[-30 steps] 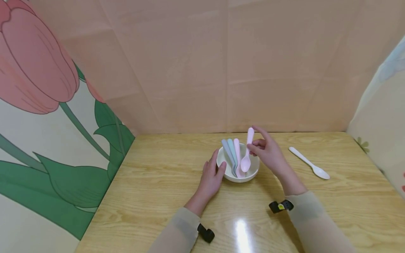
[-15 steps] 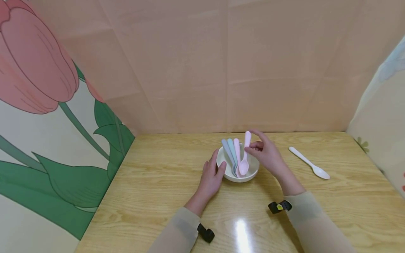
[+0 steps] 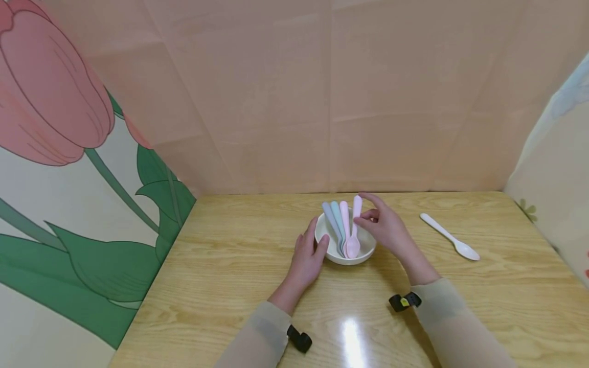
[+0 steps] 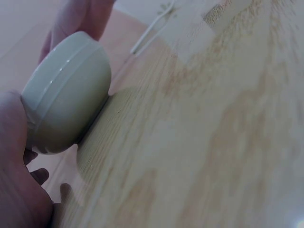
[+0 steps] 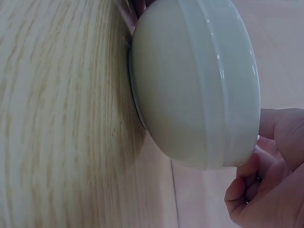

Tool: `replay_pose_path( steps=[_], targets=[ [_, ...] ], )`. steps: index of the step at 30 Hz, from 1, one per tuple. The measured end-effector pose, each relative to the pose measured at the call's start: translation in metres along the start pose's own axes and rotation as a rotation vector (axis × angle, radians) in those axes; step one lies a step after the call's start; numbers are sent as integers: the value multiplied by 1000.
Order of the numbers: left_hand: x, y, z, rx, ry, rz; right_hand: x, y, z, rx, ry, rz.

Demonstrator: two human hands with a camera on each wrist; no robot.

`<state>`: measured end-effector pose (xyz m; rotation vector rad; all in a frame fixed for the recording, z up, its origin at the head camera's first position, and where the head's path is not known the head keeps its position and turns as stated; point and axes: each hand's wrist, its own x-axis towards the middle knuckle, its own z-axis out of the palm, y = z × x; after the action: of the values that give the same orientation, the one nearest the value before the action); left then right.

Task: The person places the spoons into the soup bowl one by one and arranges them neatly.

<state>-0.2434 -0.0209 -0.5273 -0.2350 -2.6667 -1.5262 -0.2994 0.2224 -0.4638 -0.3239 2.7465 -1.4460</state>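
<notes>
A white bowl (image 3: pixel 348 261) stands on the wooden table. Inside it a grey-blue spoon (image 3: pixel 329 214), a teal spoon (image 3: pixel 337 213) and a pink spoon (image 3: pixel 344 214) lean side by side, handles toward the back rim. My right hand (image 3: pixel 390 225) pinches a second, lighter pink spoon (image 3: pixel 353 247) by its handle, its scoop end down in the bowl close to the first pink one. With thumb and fingers spread, my left hand (image 3: pixel 309 255) rests against the bowl's left side. In the left wrist view the bowl (image 4: pixel 71 95) hides the spoons.
A white spoon (image 3: pixel 448 236) lies on the table (image 3: pixel 221 286) to the right of the bowl. Behind the table's back edge rises a peach-coloured backdrop (image 3: pixel 276 102). A tulip-printed panel (image 3: pixel 92 214) borders the left side.
My right hand has moved the lighter pink spoon down and left, and it now sits closer to the other pink spoon. My left hand and the bowl have stayed almost still.
</notes>
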Motion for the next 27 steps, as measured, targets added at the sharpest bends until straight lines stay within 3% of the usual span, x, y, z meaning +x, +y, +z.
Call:
replay_pose_path(
  steps=[12, 27],
  targets=[
    [0, -2, 1, 7, 0, -16, 1, 2, 3, -12, 0, 17],
    [0, -3, 0, 13, 17, 41, 3, -2, 8, -132, 5, 19]
  ],
)
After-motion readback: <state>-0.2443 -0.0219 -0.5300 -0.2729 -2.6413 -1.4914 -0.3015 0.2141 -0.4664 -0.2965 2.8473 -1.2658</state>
